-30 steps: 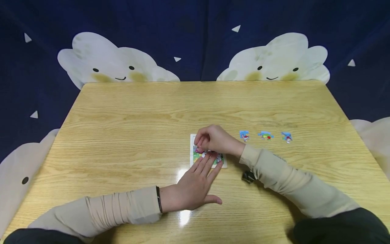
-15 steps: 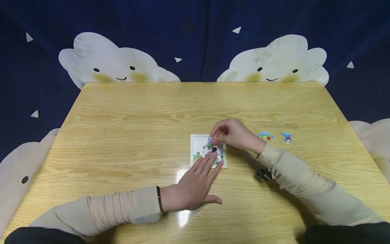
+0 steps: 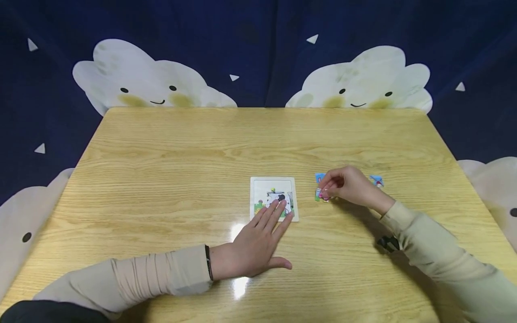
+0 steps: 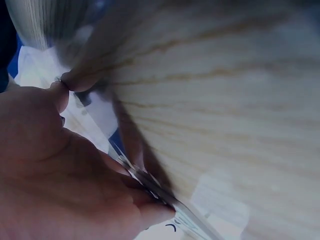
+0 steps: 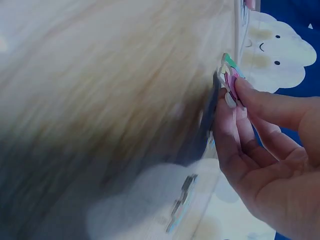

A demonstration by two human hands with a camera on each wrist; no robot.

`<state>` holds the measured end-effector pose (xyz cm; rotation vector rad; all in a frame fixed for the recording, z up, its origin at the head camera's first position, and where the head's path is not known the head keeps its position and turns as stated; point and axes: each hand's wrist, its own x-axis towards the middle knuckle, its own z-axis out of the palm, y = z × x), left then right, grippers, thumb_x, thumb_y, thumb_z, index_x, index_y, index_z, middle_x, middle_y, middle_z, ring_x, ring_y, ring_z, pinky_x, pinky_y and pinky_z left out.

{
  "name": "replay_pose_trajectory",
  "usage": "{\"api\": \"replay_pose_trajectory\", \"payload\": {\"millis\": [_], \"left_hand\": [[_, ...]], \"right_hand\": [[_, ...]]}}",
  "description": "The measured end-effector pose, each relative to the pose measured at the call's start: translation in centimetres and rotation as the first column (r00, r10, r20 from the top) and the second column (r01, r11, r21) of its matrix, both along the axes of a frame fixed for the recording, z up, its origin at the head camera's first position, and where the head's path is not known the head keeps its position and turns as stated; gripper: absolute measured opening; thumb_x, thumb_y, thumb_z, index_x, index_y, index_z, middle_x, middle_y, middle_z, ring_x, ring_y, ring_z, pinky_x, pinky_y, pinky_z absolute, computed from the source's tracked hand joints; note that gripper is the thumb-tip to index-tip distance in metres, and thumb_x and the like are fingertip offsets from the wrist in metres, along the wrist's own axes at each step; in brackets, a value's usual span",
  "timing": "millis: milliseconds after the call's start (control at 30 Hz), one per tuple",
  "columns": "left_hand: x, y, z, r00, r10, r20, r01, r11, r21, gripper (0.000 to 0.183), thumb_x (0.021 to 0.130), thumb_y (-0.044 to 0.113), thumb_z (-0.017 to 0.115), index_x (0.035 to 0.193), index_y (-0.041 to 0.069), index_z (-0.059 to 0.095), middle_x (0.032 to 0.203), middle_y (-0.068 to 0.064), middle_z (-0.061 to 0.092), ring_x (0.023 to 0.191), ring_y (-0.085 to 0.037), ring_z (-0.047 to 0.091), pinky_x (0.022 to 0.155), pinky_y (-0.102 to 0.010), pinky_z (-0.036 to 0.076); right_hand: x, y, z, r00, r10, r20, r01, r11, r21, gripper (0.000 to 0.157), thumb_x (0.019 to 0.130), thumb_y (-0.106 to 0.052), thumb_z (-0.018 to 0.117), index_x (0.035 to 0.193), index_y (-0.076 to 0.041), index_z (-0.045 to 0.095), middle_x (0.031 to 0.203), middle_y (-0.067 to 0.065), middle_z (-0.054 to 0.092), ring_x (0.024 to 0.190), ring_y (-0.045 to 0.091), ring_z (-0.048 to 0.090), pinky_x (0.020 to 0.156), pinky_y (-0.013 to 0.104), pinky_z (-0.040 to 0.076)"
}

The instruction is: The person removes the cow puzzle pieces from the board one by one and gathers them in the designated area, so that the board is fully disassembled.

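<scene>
My left hand (image 3: 258, 244) lies flat, its fingertips on the lower part of a white-bordered puzzle board (image 3: 254, 186). Fitted pieces on the board show a black-and-white animal and green grass; the fingers cover some of them. Off the board's right side, my right hand (image 3: 351, 186) pinches a pink and green puzzle piece (image 3: 323, 195) between thumb and fingers, seen in the right wrist view as a thin puzzle piece (image 5: 229, 80). Just behind it is a blue puzzle piece (image 3: 319, 177), partly hidden by the fingers. In the left wrist view the left hand (image 4: 75, 170) touches the board's edge.
Another blue puzzle piece (image 3: 377, 180) lies to the right of my right hand. The wooden table (image 3: 181, 148) reaches back to a dark blue curtain (image 3: 258, 45) with cloud faces.
My right hand has moved right, off the board, carrying the pink and green puzzle piece to the loose pieces. The upper part of the board is now uncovered. My left hand stays put.
</scene>
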<state>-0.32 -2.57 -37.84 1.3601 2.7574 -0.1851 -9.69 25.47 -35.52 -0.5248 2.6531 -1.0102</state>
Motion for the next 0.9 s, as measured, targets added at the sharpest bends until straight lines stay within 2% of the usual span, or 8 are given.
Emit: {"api": "replay_pose_trajectory", "payload": {"millis": [167, 333, 600, 900], "left_hand": [[0.0, 0.1, 0.0, 1.0, -0.003, 0.0, 0.003, 1.0, 0.004, 0.097, 0.091, 0.074, 0.034, 0.156, 0.003, 0.018, 0.16, -0.026, 0.01, 0.148, -0.036, 0.012, 0.117, -0.039, 0.02], [0.0, 0.0, -0.1, 1.0, -0.001, 0.009, 0.001, 1.0, 0.009, 0.098, 0.091, 0.074, 0.034, 0.156, 0.003, 0.017, 0.16, -0.025, 0.01, 0.148, -0.036, 0.011, 0.117, -0.039, 0.02], [0.0, 0.0, -0.1, 1.0, 0.006, 0.017, -0.006, 1.0, 0.025, 0.097, 0.091, 0.074, 0.035, 0.156, 0.004, 0.018, 0.16, -0.025, 0.011, 0.148, -0.036, 0.011, 0.117, -0.039, 0.02], [0.0, 0.0, 0.1, 1.0, 0.006, 0.027, -0.007, 1.0, 0.028, 0.097, 0.091, 0.073, 0.036, 0.156, 0.003, 0.018, 0.16, -0.026, 0.01, 0.148, -0.036, 0.011, 0.117, -0.04, 0.02]], "right_hand": [[0.4, 0.5, -0.2, 0.996, -0.027, -0.079, 0.031, 0.998, 0.047, 0.016, 0.081, 0.01, 0.071, 0.089, -0.003, 0.075, 0.077, 0.0, 0.069, 0.068, 0.012, 0.062, 0.059, 0.023, 0.047], [0.6, 0.3, -0.6, 0.989, -0.019, -0.146, 0.031, 0.996, 0.081, 0.012, 0.08, 0.006, 0.076, 0.087, -0.004, 0.075, 0.076, 0.0, 0.067, 0.068, 0.013, 0.06, 0.061, 0.024, 0.049], [0.8, -0.3, -0.6, 0.986, -0.01, -0.166, 0.027, 0.994, 0.105, 0.011, 0.08, 0.002, 0.078, 0.087, -0.005, 0.074, 0.079, 0.0, 0.068, 0.068, 0.012, 0.061, 0.062, 0.025, 0.049], [0.1, -2.7, 0.4, 0.983, 0.054, -0.173, -0.05, 0.998, 0.031, 0.012, 0.082, 0.005, 0.076, 0.09, -0.004, 0.074, 0.078, -0.001, 0.071, 0.067, 0.012, 0.063, 0.06, 0.024, 0.051]]}}
